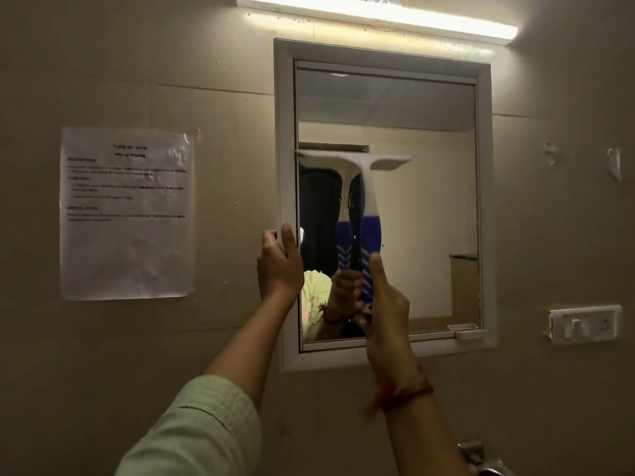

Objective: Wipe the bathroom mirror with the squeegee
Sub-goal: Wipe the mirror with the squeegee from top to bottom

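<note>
Fingers (376, 269) hide squeegee (366, 201) handle's lower end.

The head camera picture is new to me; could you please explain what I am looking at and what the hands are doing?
There is no machine here: a person wears one camera on the head, looking forward at a wall. The right hand grips the blue handle of a white squeegee, whose blade lies across the mirror on its left half. The left hand holds the mirror's white frame at its left edge. A printed sheet is stuck to the wall on the left, a light bar glows above, and a switch plate sits to the right.
</note>
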Motion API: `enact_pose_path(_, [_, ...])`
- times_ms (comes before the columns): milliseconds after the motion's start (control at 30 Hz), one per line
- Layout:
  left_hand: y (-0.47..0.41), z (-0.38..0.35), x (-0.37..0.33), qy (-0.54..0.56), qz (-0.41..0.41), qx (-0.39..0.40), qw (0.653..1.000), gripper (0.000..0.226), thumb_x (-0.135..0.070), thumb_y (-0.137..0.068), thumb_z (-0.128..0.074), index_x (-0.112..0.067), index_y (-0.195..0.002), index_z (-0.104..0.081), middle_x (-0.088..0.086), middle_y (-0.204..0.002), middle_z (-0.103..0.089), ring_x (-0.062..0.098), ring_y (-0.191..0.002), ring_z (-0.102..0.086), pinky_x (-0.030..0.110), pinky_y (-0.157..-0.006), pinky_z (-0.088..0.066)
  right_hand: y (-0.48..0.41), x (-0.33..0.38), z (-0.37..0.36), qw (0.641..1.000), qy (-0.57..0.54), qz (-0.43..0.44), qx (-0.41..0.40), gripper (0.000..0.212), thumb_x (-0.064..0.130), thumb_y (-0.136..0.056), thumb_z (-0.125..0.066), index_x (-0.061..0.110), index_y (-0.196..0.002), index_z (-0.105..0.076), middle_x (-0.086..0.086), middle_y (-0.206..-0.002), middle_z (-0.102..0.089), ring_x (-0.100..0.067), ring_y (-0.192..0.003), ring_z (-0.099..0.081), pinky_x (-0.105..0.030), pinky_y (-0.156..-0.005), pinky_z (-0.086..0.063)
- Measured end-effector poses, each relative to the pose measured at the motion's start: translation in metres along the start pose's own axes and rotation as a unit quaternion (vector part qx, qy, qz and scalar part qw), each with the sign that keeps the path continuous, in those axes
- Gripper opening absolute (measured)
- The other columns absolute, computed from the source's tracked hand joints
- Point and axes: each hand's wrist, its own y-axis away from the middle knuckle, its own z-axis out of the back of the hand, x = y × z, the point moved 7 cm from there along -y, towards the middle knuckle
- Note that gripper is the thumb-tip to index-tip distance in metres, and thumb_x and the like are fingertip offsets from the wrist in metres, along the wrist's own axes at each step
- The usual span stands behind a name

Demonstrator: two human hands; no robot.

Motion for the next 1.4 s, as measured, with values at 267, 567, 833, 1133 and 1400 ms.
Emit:
enact_pose_path(267, [-0.001,-0.001,0.001,-0.001,-0.005,0.000,1.000,0.039,-0.051,-0.094,-0.024,-0.018,-0.092,-0.044,-0.010,-0.065,-0.048,0.002,-0.060,-0.049,0.020,-0.048,-0.030,0.005,0.026,-0.015,0.999,0.008,0.032,0.017,0.047,0.066,-0.059,-0.057,0.020,-0.060,-0.067,0.007,-0.047,-0.062,-0.004,-0.038,-0.048,-0.016,-0.037,-0.037])
enact_pose_path(567, [-0.002,-0.001,0.003,-0.003,-0.001,-0.001,1.000,0.042,-0.052,-0.094,-0.023,-0.016,-0.093,-0.045,-0.009,-0.066,-0.048,0.004,-0.061,-0.049,0.021,-0.048,-0.031,0.024,-0.042,0.023,0.998,0.051,-0.022,-0.023,0.052,0.068,-0.062,-0.052,0.016,-0.067,-0.059,0.003,-0.052,-0.054,-0.007,-0.042,-0.044,-0.016,-0.036,-0.033])
enact_pose_path(833, [0.000,0.000,0.002,-0.004,0.003,0.003,1.000,0.040,-0.049,-0.095,-0.024,-0.015,-0.094,-0.045,-0.011,-0.067,-0.047,0.001,-0.061,-0.048,0.020,-0.048,-0.029,0.016,-0.014,0.007,1.000,0.027,-0.003,-0.007,0.046,0.064,-0.067,-0.058,0.017,-0.066,-0.061,0.007,-0.047,-0.051,-0.002,-0.035,-0.040,-0.015,-0.033,-0.033])
enact_pose_path(1133, [-0.002,-0.001,0.001,0.006,0.005,0.004,1.000,0.042,-0.050,-0.095,-0.026,-0.014,-0.097,-0.047,-0.012,-0.067,-0.049,0.002,-0.061,-0.050,0.020,-0.048,-0.031,0.033,-0.075,0.024,0.999,0.018,-0.045,-0.010,0.053,0.066,-0.064,-0.052,0.015,-0.073,-0.063,0.001,-0.056,-0.047,-0.008,-0.042,-0.036,-0.019,-0.038,-0.028])
enact_pose_path(1400, [0.000,-0.002,0.002,0.005,0.004,0.005,1.000,0.046,-0.049,-0.095,-0.024,-0.010,-0.102,-0.048,-0.009,-0.068,-0.049,0.004,-0.062,-0.051,0.020,-0.049,-0.034,0.023,-0.041,0.008,0.999,-0.007,-0.039,0.004,0.057,0.073,-0.047,-0.060,0.019,-0.066,-0.064,0.008,-0.044,-0.053,-0.001,-0.034,-0.041,-0.016,-0.033,-0.030])
